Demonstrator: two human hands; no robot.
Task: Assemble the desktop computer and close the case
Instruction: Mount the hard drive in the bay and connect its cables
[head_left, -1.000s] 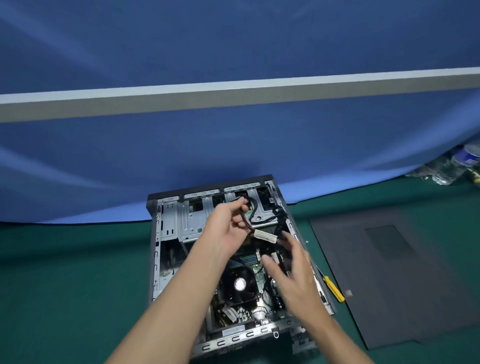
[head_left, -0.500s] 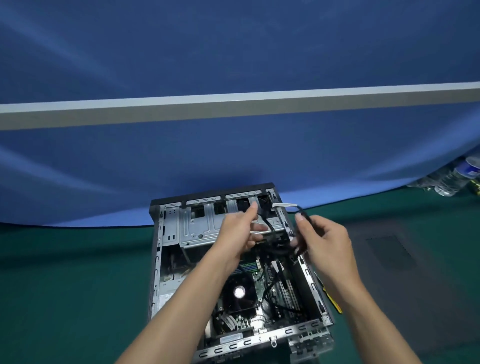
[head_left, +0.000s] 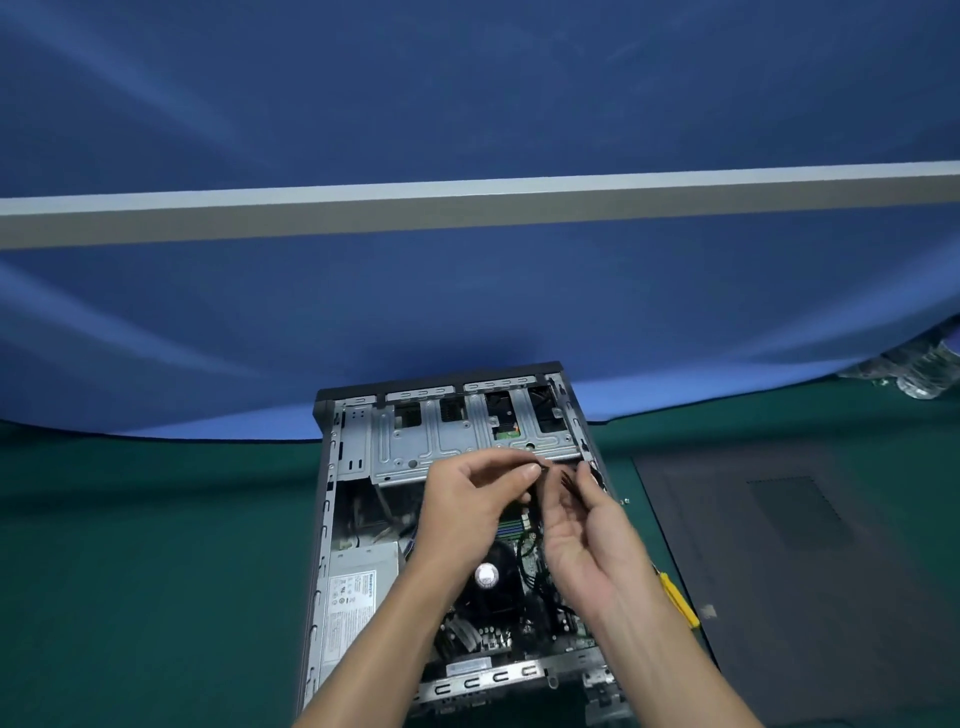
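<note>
Case (head_left: 325, 519) open, lying on side on green mat (head_left: 156, 571). Drive cage (head_left: 441, 441) far end, PSU (head_left: 358, 608) near-left, CPU fan (head_left: 487, 574) centre. Side panel (head_left: 805, 571) off, flat on mat, right of case.

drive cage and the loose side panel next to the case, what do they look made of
The drive cage looks like bare sheet steel: silver-grey with a dull sheen, stamped ribs and punched holes. The side panel is probably painted sheet metal: matte dark grey, flat and thin, with a perforated vent patch; the coating hides the base.
</note>
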